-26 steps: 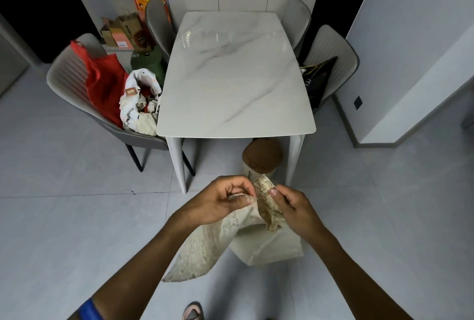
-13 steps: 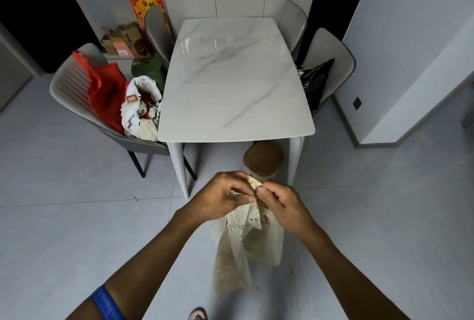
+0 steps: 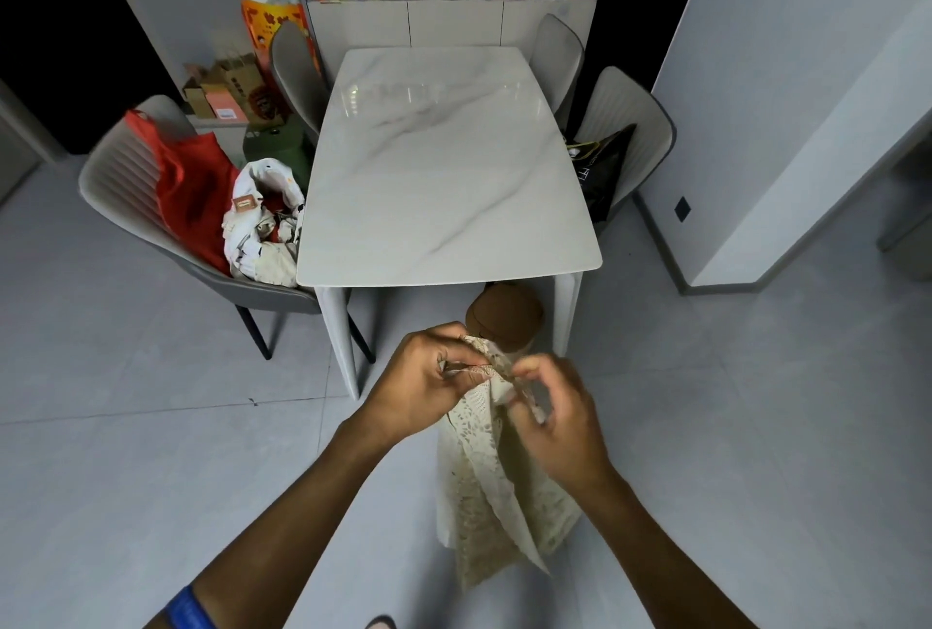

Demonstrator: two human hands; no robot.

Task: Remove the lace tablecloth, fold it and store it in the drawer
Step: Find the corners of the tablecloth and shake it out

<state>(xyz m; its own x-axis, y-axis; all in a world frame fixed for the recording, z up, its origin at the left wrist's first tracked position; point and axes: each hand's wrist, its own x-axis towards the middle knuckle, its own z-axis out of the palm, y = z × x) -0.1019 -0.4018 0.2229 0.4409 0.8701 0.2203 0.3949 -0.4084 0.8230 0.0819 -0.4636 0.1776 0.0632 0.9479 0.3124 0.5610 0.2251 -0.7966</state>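
Note:
The cream lace tablecloth (image 3: 491, 487) hangs in a narrow folded bunch in front of me, above the grey floor. My left hand (image 3: 423, 384) pinches its top edge between thumb and fingers. My right hand (image 3: 555, 414) is just to the right, fingers curled round the upper corner of the cloth; it is blurred. Both hands are close together at the top of the cloth. The white marble table (image 3: 449, 174) stands bare beyond them. No drawer is identifiable in view.
A brown-lidded bin (image 3: 504, 313) stands under the table's near edge. A chair (image 3: 126, 194) at left holds a red bag and a white bundle. Chairs (image 3: 630, 124) stand at right and behind. A cabinet (image 3: 454, 23) with bottles is at the back.
The cloth went from a wide spread between my hands to a narrow hanging bunch. My hands came together at its top edge, and my right hand has shifted its grip.

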